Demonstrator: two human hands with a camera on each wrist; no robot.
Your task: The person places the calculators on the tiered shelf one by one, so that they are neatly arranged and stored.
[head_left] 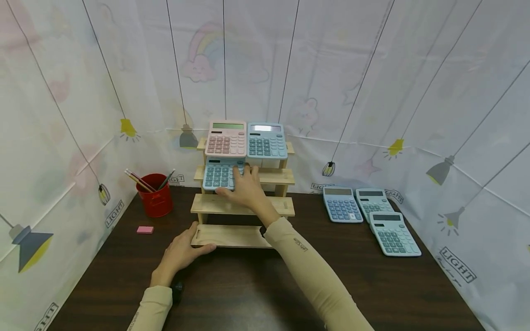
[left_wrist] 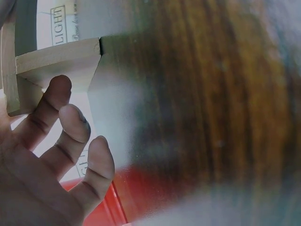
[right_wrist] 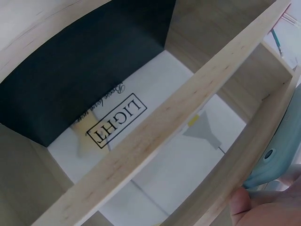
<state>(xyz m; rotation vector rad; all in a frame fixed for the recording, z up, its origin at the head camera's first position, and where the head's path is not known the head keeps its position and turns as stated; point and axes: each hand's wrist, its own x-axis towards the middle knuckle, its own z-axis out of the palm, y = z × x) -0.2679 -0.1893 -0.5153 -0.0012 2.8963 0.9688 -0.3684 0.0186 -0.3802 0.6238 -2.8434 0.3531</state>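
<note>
My right hand (head_left: 247,189) grips a blue calculator (head_left: 217,174) by its lower right part, on the second step from the top of a wooden stepped stand (head_left: 236,236). In the right wrist view, the thumb lies below the rounded edge of this calculator (right_wrist: 275,150), close to the wooden step. A pink calculator (head_left: 226,138) and another blue calculator (head_left: 267,141) lean side by side on the top step. At the left end of the lowest step rests my left hand (head_left: 179,250), its fingers (left_wrist: 70,127) loosely bent beside the wood.
On the right of the dark table (head_left: 314,276) lie three blue calculators (head_left: 342,204), two of them overlapping. A red bucket (head_left: 156,197) with several pencils stands left of the stand, with a pink eraser (head_left: 145,230) in front. A patterned cloth (head_left: 352,69) hangs behind.
</note>
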